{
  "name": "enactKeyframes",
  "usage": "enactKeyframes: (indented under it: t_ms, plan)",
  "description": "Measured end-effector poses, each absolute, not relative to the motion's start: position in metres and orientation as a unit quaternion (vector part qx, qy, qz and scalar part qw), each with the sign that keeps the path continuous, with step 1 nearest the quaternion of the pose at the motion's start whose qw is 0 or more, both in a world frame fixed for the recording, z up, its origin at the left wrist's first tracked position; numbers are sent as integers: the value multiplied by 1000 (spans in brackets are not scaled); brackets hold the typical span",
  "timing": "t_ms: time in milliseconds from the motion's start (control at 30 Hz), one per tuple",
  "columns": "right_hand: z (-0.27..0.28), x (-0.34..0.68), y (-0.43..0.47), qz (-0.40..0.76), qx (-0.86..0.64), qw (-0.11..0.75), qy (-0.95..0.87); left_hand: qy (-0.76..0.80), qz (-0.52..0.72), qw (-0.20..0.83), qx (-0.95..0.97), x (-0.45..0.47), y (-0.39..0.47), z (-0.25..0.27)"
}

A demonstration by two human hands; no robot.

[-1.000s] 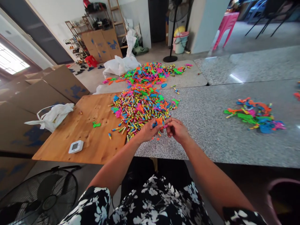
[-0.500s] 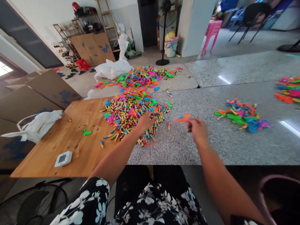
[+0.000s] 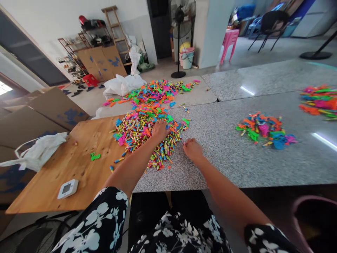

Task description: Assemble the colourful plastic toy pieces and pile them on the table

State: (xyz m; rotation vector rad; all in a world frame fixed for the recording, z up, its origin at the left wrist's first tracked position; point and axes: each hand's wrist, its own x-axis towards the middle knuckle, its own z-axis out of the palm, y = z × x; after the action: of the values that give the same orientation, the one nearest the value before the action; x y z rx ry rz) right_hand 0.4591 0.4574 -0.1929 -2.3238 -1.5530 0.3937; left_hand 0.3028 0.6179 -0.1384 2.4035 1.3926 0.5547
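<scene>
The left hand (image 3: 159,130) is laid on the near pile of small tubes and bright plastic pieces (image 3: 137,129); its fingers are partly hidden, so whether anything is gripped cannot be told. The right hand (image 3: 193,149) is held low at the speckled grey table (image 3: 226,165), just beside the pile's right edge; its fingers are curled narrow, and a small reddish bit (image 3: 185,144) is seen at their tips, though a grip cannot be confirmed. Behind, a second pile (image 3: 158,90) is spread. Well to the right, a small heap (image 3: 264,130) and another heap (image 3: 323,103) are seen. On the wooden board (image 3: 86,181), a green piece (image 3: 95,156) and a white device (image 3: 67,189) are placed.
</scene>
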Motion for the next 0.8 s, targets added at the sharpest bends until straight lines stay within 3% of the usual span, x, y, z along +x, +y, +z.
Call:
enactKeyframes:
  t_ms: [100,267,333,500,800]
  plan:
    - [-191,457,450,168,-809,212,-522,504,276,238,783,284,606,-134]
    - [-176,441,432,321,-683,463,-464,471,416,602,492,263,559,-137]
    - [-165,430,425,387,-603,532,-451,425,431,686,403,261,534,-138]
    - [-144,407,417,455,-520,591,-417,389,439,739,332,265,489,-135]
    - [-141,401,413,490,-488,623,-366,367,436,754,326,268,475,-129]
